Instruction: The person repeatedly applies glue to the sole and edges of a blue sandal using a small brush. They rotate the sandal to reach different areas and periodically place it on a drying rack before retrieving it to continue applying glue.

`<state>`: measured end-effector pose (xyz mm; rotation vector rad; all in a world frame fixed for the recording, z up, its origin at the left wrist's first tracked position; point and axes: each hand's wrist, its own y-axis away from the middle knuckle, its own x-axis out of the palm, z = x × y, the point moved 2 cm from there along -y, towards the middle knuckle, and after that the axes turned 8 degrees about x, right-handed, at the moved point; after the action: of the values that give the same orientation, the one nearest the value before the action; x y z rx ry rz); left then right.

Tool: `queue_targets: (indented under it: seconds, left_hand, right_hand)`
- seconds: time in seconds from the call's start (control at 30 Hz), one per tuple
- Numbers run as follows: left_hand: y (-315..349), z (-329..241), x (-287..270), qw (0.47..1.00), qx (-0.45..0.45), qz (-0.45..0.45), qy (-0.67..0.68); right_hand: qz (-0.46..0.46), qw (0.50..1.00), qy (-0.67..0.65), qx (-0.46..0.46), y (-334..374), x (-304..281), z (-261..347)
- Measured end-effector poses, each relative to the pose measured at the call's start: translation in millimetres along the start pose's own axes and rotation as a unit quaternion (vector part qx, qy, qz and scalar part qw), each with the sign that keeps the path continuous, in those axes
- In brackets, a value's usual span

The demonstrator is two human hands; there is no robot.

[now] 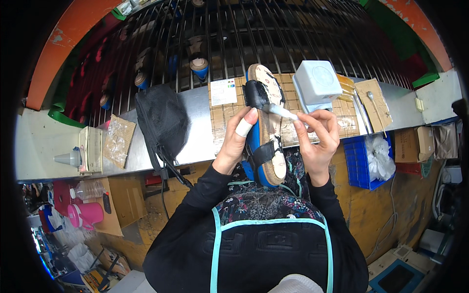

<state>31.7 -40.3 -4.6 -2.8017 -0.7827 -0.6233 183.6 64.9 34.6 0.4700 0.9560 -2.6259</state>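
A sandal [264, 132] with a cork-coloured sole, a blue lower edge and black straps stands lengthwise before me, toe end away or toward me, I cannot tell which. My left hand [235, 136] grips its left side, the thumb wrapped in white tape near the upper black strap [255, 94]. In my right hand [318, 139] a small brush [281, 111] with a whitish handle is pinched between thumb and fingers. Its dark tip meets the sandal beside that strap. Farther down, a second black strap [264, 153] crosses the sole.
A white square container [320, 83] stands right of the sandal on brown board [223, 117]. Another brush [371, 97] lies on cardboard at right. At left sits a black mesh bag [162, 119]. Beyond, more sandals [199, 66] rest on metal rollers. A blue crate [358, 163] hangs at right.
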Motion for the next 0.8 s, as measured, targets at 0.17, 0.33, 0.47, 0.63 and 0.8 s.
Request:
queue_targets:
  seconds: [0.17, 0.33, 0.47, 0.63, 0.8]
  left_hand:
    - [-7.0, -3.4, -2.7, 1.0, 0.02, 0.013, -0.011]
    - [-12.6, -4.3, -5.5, 1.0, 0.022, 0.001, -0.012]
    - [-16.8, -8.8, -7.1, 0.999, 0.03, 0.011, -0.042]
    - [-21.8, -9.0, -4.8, 0.998, 0.046, 0.01, -0.04]
    - [-24.1, -5.6, -1.9, 0.998, 0.033, -0.012, -0.048]
  right_hand:
    - [0.081, 0.995, -0.041, 0.034, 1.3, -3.7, -7.7]
    - [0.109, 0.993, -0.038, 0.021, 1.5, -7.9, -10.6]
    - [0.14, 0.989, -0.039, 0.023, -1.3, -13.0, -12.4]
    - [0.179, 0.978, -0.084, 0.068, -1.4, -17.1, -20.1]
    - [0.128, 0.99, -0.057, 0.007, 0.2, -20.1, -22.7]
